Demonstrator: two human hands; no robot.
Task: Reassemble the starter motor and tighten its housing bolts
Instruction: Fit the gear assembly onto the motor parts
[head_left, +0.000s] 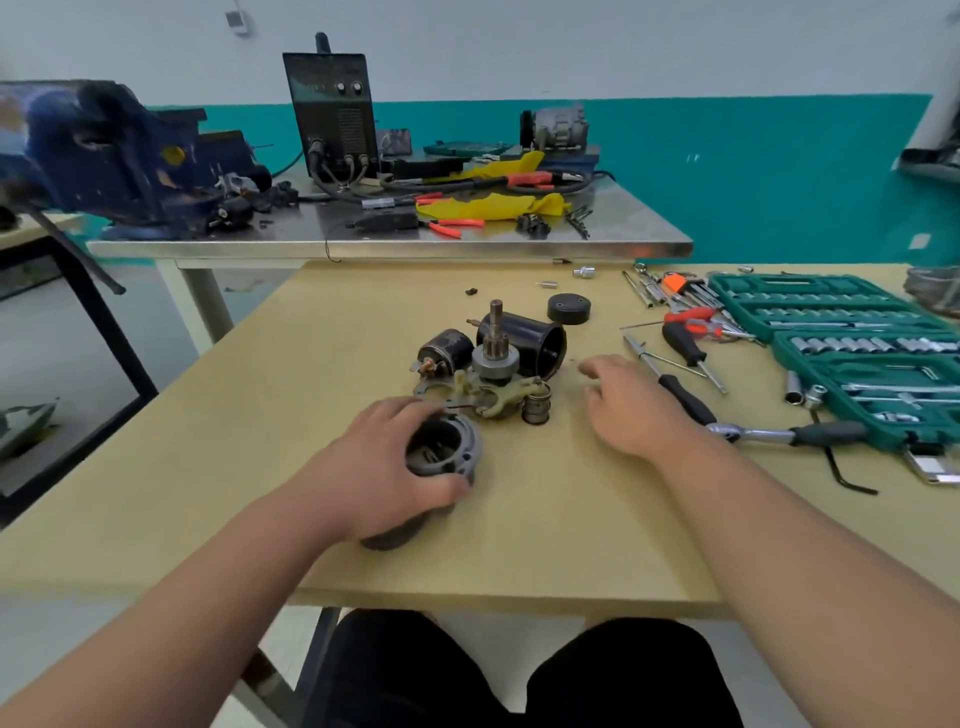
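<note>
Left hand (387, 457) grip wraps housing (441, 449); right hand (631, 405) open.

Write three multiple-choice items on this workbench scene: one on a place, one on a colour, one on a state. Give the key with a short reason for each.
1. Where does the ratchet wrench lie?
A. Left of the left hand
B. On the steel table at the back
C. Right of the right hand, in front of the socket case

2. What colour is the socket set case?
A. Green
B. Yellow
C. Red

3. What is the left hand doing?
A. Lying flat and empty
B. Gripping a round dark motor housing
C. Holding a screwdriver

Key:
1 C: its handle runs rightward from beside the right hand along the case's near edge.
2 A: both open halves are green.
3 B: fingers curl around the motor housing on the wooden table.
</note>
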